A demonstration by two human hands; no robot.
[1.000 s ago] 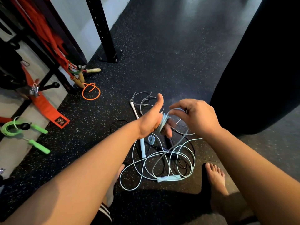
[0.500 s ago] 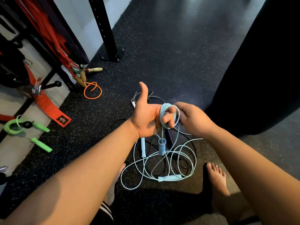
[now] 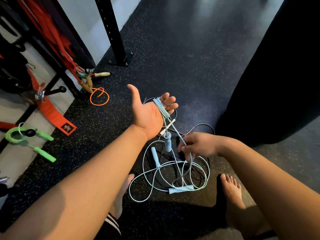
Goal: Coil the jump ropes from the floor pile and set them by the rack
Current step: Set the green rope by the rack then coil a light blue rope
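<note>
**A:** Your right hand [image 3: 199,146] pinches the blue rope [image 3: 161,108]. Your left hand [image 3: 147,116] lies spread, palm up, coils looped round its fingers. The rest sits in the floor pile [image 3: 181,189].

**B:** The risk?

**A:** Slack fingers may shed coils if the pile snags. Your right hand, up at the coils earlier, is lower now.

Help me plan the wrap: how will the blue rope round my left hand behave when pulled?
Probably floppy: the blue rope hangs limp below the right hand. Its handle, dangling under the left hand, likely swings. Its tail enters the floor pile, so may snag.
</note>
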